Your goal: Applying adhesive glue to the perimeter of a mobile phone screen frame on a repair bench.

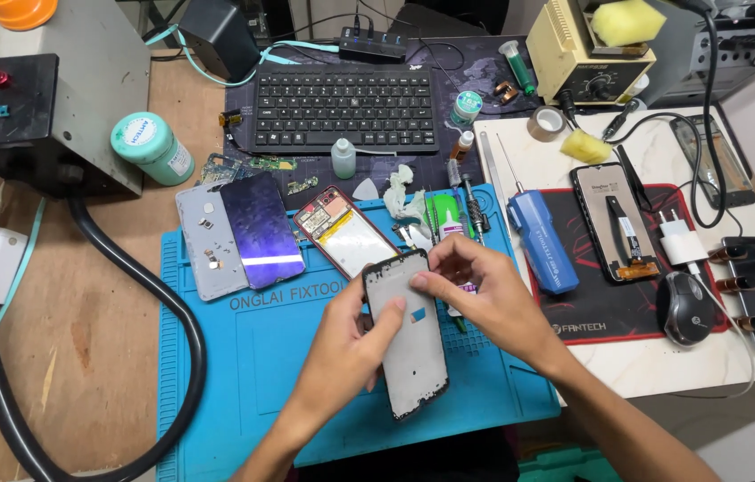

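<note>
Two hands on one phone frame (406,335), lifted just above the blue work mat (217,393) near its middle. Left hand (346,348) cupped under the frame's left edge, fingers curled shut around that edge with the thumb (388,319) laid on the pale inner face, probably to steady the part and tilt it toward the eyes. Right hand (485,295) over the upper right corner, index fingertip (419,280) pressed against the top of the face, remaining fingers bent and partly hidden, so cannot tell whether anything small is pinched there. Small blue tab (418,314) visible on the frame's face, just below that fingertip.

Opened phone body (344,234) lying flat at the mat's top edge, insides up, likely kept there within easy reach. Dark screen panel (261,229) and grey back cover (202,243) resting side by side to its left, overlapping. Tweezers and thin tools (471,210) bunched upright of the hands. Blue electric screwdriver (543,241) parked across the mat's right border. Second phone with a flex strip (614,223) on the red and black pad (592,312), beside a mouse (685,308). Keyboard (346,107) pushed back on the tabletop (56,339), well apart from the hands.
</note>
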